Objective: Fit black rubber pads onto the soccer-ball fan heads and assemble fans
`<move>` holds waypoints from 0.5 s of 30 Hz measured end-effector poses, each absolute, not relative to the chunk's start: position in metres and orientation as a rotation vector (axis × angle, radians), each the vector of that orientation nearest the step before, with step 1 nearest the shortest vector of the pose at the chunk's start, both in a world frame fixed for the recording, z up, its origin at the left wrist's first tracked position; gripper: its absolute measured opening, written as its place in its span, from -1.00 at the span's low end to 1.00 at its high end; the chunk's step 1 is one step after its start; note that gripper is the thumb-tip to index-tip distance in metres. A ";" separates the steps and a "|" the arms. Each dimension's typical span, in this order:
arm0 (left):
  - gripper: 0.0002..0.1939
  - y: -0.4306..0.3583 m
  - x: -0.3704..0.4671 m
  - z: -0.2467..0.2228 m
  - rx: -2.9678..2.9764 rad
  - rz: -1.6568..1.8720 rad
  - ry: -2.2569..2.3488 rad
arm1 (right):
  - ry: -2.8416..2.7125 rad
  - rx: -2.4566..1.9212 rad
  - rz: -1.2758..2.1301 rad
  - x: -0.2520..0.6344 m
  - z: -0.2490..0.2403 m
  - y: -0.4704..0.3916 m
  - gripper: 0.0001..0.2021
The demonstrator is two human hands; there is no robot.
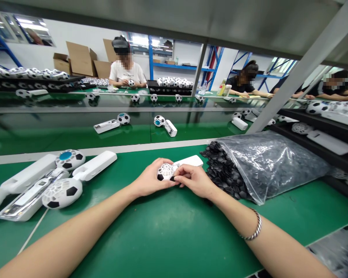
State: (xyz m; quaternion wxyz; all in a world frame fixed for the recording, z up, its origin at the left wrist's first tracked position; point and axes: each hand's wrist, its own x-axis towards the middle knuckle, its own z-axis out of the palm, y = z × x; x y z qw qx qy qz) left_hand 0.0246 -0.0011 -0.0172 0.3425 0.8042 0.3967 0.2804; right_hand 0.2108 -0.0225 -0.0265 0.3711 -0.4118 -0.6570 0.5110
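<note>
Green tabletop [168, 239] spreads beneath the football-headed device [189, 161] at 12 o'clock, its ball [165, 169] cupped in the half-curled left hand [150, 178], the right hand [195, 181] pinching its edge, where uneven pressure could make it slip.

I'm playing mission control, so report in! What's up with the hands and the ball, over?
Left hand holding soccer-patterned ball. Right hand at its edge. White handle partly behind right hand. Bag with black pieces close on right.
</note>
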 end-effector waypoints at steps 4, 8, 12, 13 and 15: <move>-0.51 0.000 0.025 -0.018 2.074 0.736 1.055 | -1.567 -1.047 1.439 0.208 -0.029 -0.021 -0.84; -0.53 -0.001 0.025 -0.017 2.064 0.737 1.067 | -1.541 -1.046 1.406 0.205 -0.027 -0.022 -0.86; -0.54 -0.002 0.025 -0.018 2.040 0.740 1.072 | -1.606 -1.081 1.269 0.203 -0.024 -0.024 -0.90; -0.54 -0.002 0.026 -0.017 2.032 0.740 1.076 | -1.622 -1.097 1.241 0.203 -0.023 -0.025 -0.91; -0.54 -0.002 0.028 -0.016 2.013 0.741 1.093 | -1.629 -1.127 1.206 0.203 -0.023 -0.025 -0.92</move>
